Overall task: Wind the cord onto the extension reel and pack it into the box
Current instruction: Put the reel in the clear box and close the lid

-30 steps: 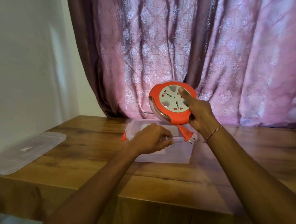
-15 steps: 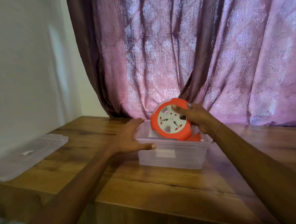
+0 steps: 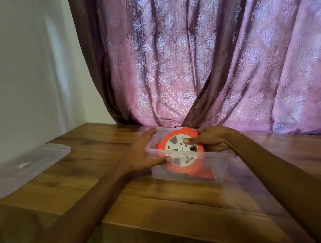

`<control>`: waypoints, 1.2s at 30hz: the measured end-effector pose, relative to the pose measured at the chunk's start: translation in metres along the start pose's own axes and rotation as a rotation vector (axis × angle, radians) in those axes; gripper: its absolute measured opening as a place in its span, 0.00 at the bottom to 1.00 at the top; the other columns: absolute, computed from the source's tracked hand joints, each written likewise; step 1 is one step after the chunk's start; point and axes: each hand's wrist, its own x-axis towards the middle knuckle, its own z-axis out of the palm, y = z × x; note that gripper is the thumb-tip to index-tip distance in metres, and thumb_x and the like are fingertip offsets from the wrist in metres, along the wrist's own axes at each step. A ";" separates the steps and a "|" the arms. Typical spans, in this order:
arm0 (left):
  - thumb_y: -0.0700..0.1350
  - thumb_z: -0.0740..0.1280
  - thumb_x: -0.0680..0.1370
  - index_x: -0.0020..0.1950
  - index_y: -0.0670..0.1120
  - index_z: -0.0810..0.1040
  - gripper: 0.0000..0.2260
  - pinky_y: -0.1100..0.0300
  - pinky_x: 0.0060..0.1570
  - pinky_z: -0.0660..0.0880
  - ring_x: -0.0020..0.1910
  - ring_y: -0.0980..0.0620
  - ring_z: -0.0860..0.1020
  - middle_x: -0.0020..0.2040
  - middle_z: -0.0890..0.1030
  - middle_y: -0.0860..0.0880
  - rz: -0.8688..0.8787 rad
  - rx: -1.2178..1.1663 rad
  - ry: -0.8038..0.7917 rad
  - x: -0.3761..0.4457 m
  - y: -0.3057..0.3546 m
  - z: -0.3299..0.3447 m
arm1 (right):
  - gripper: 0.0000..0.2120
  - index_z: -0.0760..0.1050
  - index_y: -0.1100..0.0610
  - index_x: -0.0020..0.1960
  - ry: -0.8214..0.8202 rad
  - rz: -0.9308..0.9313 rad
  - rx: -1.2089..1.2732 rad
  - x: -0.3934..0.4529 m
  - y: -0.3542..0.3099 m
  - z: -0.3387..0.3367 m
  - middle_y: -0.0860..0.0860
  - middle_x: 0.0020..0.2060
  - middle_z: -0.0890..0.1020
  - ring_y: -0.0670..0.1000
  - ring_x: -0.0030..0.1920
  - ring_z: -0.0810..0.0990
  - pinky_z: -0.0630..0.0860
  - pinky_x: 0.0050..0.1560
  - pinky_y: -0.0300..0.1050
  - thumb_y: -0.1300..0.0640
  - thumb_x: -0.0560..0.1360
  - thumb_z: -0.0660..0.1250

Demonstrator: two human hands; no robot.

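The extension reel (image 3: 181, 153) sits tilted inside the clear box (image 3: 219, 171), its upper edge above the rim, its lower edge down near the floor of the box; the orange plug (image 3: 206, 174) lies beneath it at the near right. The right hand (image 3: 214, 140) grips the reel's upper right edge, thumb across the white socket face, fingers curled behind. The left hand (image 3: 144, 154) braces the box's left wall, fingers straight and spread apart, thumb along the near wall.

Step in hand: seating the reel. Recommended procedure:
- Hold the box against the bench (image 3: 159, 208) with the left hand so it cannot slide
- Lay the reel flat, socket face up
- Confirm the plug and any cord tail clear the rim
- Release only when the reel rests below the rim, or the lid (image 3: 28, 162), lying well apart at the left, may not close
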 end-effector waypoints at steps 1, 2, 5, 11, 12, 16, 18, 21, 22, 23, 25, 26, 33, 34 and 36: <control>0.72 0.79 0.62 0.73 0.71 0.65 0.43 0.55 0.64 0.79 0.67 0.67 0.73 0.70 0.71 0.72 -0.006 0.009 0.003 -0.001 0.001 0.000 | 0.22 0.76 0.63 0.64 0.028 -0.009 -0.103 0.001 0.002 0.001 0.59 0.57 0.83 0.60 0.61 0.80 0.72 0.66 0.60 0.55 0.73 0.73; 0.74 0.78 0.62 0.72 0.75 0.63 0.42 0.60 0.62 0.78 0.65 0.71 0.72 0.69 0.69 0.77 -0.010 0.020 0.007 -0.002 0.002 0.001 | 0.21 0.77 0.60 0.63 0.055 -0.030 -0.241 0.001 0.003 0.003 0.57 0.57 0.84 0.59 0.60 0.80 0.71 0.67 0.59 0.50 0.74 0.72; 0.77 0.75 0.59 0.76 0.69 0.61 0.48 0.62 0.62 0.73 0.67 0.66 0.69 0.75 0.67 0.67 -0.042 0.029 0.013 -0.003 0.003 0.003 | 0.21 0.78 0.51 0.62 0.089 -0.084 -0.551 -0.002 0.002 0.010 0.49 0.56 0.84 0.53 0.59 0.81 0.72 0.67 0.54 0.40 0.75 0.66; 0.73 0.79 0.58 0.82 0.56 0.59 0.59 0.42 0.71 0.74 0.77 0.50 0.69 0.80 0.67 0.53 -0.083 -0.064 -0.065 -0.005 0.006 -0.009 | 0.25 0.78 0.56 0.40 0.536 -0.139 -1.146 -0.010 -0.013 0.017 0.54 0.35 0.82 0.53 0.34 0.77 0.69 0.32 0.42 0.33 0.73 0.64; 0.72 0.79 0.58 0.83 0.54 0.59 0.59 0.43 0.72 0.73 0.77 0.51 0.69 0.81 0.67 0.52 -0.092 -0.088 -0.061 -0.008 0.004 -0.014 | 0.25 0.77 0.57 0.41 0.676 -0.217 -1.176 -0.011 -0.019 0.020 0.53 0.35 0.81 0.54 0.35 0.78 0.67 0.31 0.42 0.33 0.72 0.65; 0.68 0.78 0.60 0.83 0.50 0.60 0.57 0.52 0.76 0.68 0.75 0.56 0.69 0.78 0.69 0.52 -0.166 -0.133 0.040 -0.020 -0.005 -0.047 | 0.23 0.73 0.57 0.56 0.706 -0.501 -0.988 0.000 -0.050 0.051 0.56 0.51 0.80 0.58 0.53 0.78 0.75 0.48 0.51 0.38 0.76 0.64; 0.69 0.73 0.63 0.81 0.49 0.63 0.52 0.51 0.77 0.67 0.75 0.55 0.70 0.77 0.70 0.52 -0.225 -0.180 0.127 -0.031 -0.014 -0.070 | 0.21 0.73 0.58 0.59 0.587 -0.564 -0.933 0.016 -0.065 0.081 0.59 0.55 0.78 0.59 0.57 0.76 0.73 0.53 0.52 0.41 0.78 0.63; 0.80 0.68 0.61 0.82 0.51 0.62 0.57 0.51 0.75 0.66 0.76 0.53 0.69 0.80 0.68 0.52 -0.360 -0.151 0.258 -0.055 -0.032 -0.109 | 0.22 0.71 0.60 0.61 0.471 -0.532 -0.973 0.049 -0.084 0.132 0.62 0.57 0.76 0.63 0.58 0.74 0.72 0.56 0.54 0.43 0.79 0.62; 0.82 0.67 0.61 0.83 0.52 0.61 0.58 0.51 0.74 0.67 0.77 0.51 0.69 0.81 0.67 0.52 -0.413 -0.101 0.296 -0.065 -0.039 -0.122 | 0.22 0.71 0.61 0.62 0.424 -0.524 -0.982 0.060 -0.090 0.149 0.63 0.58 0.76 0.63 0.59 0.74 0.72 0.57 0.54 0.43 0.78 0.63; 0.82 0.67 0.61 0.83 0.53 0.61 0.57 0.51 0.72 0.67 0.76 0.49 0.70 0.81 0.67 0.51 -0.468 -0.036 0.335 -0.077 -0.047 -0.137 | 0.23 0.71 0.61 0.63 0.371 -0.527 -1.000 0.072 -0.097 0.168 0.63 0.60 0.75 0.63 0.59 0.74 0.72 0.58 0.53 0.44 0.78 0.63; 0.77 0.69 0.66 0.82 0.52 0.62 0.51 0.50 0.69 0.70 0.75 0.45 0.71 0.80 0.69 0.48 -0.550 0.074 0.392 -0.098 -0.061 -0.161 | 0.25 0.70 0.60 0.66 0.260 -0.543 -1.052 0.093 -0.108 0.202 0.62 0.63 0.74 0.62 0.62 0.74 0.71 0.60 0.51 0.43 0.77 0.64; 0.73 0.70 0.67 0.81 0.51 0.63 0.49 0.50 0.68 0.70 0.74 0.44 0.72 0.79 0.70 0.47 -0.578 0.121 0.418 -0.110 -0.068 -0.173 | 0.27 0.70 0.60 0.67 0.197 -0.556 -1.066 0.105 -0.113 0.222 0.61 0.65 0.74 0.60 0.63 0.73 0.71 0.61 0.49 0.42 0.77 0.65; 0.62 0.76 0.73 0.72 0.42 0.73 0.35 0.43 0.65 0.77 0.65 0.38 0.77 0.69 0.78 0.39 -0.811 0.474 0.592 -0.179 -0.102 -0.213 | 0.33 0.63 0.56 0.75 -0.024 -0.528 -0.987 0.185 -0.139 0.321 0.56 0.74 0.67 0.58 0.72 0.67 0.64 0.70 0.50 0.39 0.77 0.63; 0.62 0.76 0.73 0.71 0.40 0.74 0.36 0.42 0.64 0.77 0.64 0.37 0.77 0.67 0.78 0.38 -0.864 0.524 0.607 -0.185 -0.104 -0.217 | 0.32 0.63 0.56 0.75 -0.031 -0.525 -0.974 0.196 -0.141 0.331 0.56 0.74 0.67 0.58 0.72 0.67 0.64 0.71 0.51 0.39 0.77 0.63; 0.63 0.75 0.73 0.70 0.36 0.73 0.38 0.41 0.64 0.76 0.65 0.36 0.75 0.66 0.76 0.35 -0.972 0.571 0.654 -0.194 -0.106 -0.222 | 0.32 0.64 0.55 0.75 -0.027 -0.516 -0.927 0.217 -0.142 0.346 0.56 0.73 0.69 0.58 0.70 0.69 0.67 0.70 0.51 0.40 0.77 0.64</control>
